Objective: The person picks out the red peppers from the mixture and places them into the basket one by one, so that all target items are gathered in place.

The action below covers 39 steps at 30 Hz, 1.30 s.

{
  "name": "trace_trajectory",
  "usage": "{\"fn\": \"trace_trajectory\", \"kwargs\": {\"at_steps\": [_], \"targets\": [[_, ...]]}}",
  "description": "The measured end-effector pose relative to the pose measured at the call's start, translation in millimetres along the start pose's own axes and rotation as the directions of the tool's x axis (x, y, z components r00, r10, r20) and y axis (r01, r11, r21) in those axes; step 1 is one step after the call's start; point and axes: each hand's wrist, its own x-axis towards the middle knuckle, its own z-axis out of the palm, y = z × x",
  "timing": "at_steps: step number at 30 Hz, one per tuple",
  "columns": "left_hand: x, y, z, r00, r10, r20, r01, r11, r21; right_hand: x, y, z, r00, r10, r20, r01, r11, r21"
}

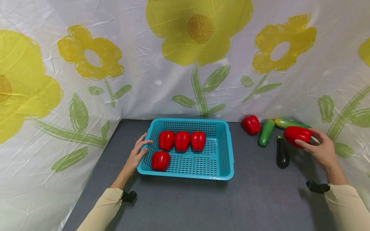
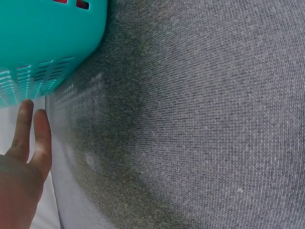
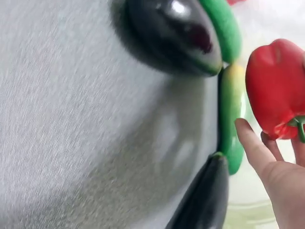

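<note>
A red bell pepper [image 1: 296,136] is held in my right hand [image 1: 322,149], raised over the dark table at the right. In the right wrist view the pepper [image 3: 276,88] has its green stem toward my palm, with the thumb and fingers around it. My left hand [image 1: 137,154] rests at the left rim of a turquoise basket [image 1: 190,176], its fingers extended over the edge. Two straight fingers [image 2: 42,131] show beside the basket wall [image 2: 52,38] in the left wrist view. Inside the basket several red bell peppers [image 1: 182,141] sit toward the left and back.
Right of the basket lie another red bell pepper [image 1: 250,124], a green cucumber [image 1: 266,133], a yellow-green vegetable [image 1: 289,124] and an eggplant [image 1: 282,154]. A second eggplant [image 3: 205,195] is partly hidden behind my right hand. A flower-printed cloth [image 1: 162,93] hangs behind the table.
</note>
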Motion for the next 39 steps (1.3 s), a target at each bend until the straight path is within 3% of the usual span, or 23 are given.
{"fn": "trace_trajectory", "kwargs": {"at_steps": [5, 8, 12, 14, 18, 24, 28, 36, 39], "targets": [[0.1, 3.7, 1.0, 1.0, -0.006, 0.002, 0.006, 1.0, -0.006, 0.6, -9.8, 7.4, 0.999, -0.008, 0.042, 0.002, 0.99, 0.143], [0.7, 16.6, 1.4, 1.0, -0.007, 0.009, 0.007, 1.0, -0.02, 1.9, -16.0, 12.8, 0.997, -0.013, 0.071, -0.002, 0.979, 0.205], [1.9, 35.1, 2.2, 1.0, -0.02, 0.018, 0.02, 1.0, -0.018, 1.9, -23.4, 20.5, 0.994, -0.026, 0.104, 0.003, 0.976, 0.216], [2.4, 37.5, 2.6, 0.999, -0.028, 0.018, 0.029, 0.999, -0.016, 1.1, -26.3, 24.8, 0.992, -0.044, 0.119, 0.017, 0.976, 0.219], [2.4, 26.5, 2.3, 1.0, -0.024, 0.009, 0.025, 0.999, -0.031, -1.1, -32.2, 33.6, 0.987, -0.059, 0.152, 0.023, 0.974, 0.224], [1.4, 1.8, 0.8, 1.0, 0.004, -0.008, -0.004, 1.0, -0.016, -4.0, -40.0, 47.9, 0.979, -0.04, 0.199, 0.019, 0.994, 0.105], [1.7, -0.9, -0.3, 1.0, 0.009, -0.01, -0.009, 1.0, -0.016, -4.1, -44.6, 58.0, 0.974, -0.06, 0.22, 0.046, 0.996, 0.071], [1.8, -0.1, 0.2, 1.0, -0.008, -0.007, 0.007, 1.0, -0.018, -4.3, -52.1, 74.4, 0.944, -0.129, 0.303, 0.071, 0.978, 0.195], [1.9, 0.5, -0.1, 1.0, -0.003, -0.005, 0.003, 1.0, -0.021, -4.6, -56.9, 79.2, 0.939, -0.139, 0.314, 0.096, 0.984, 0.147]]}}
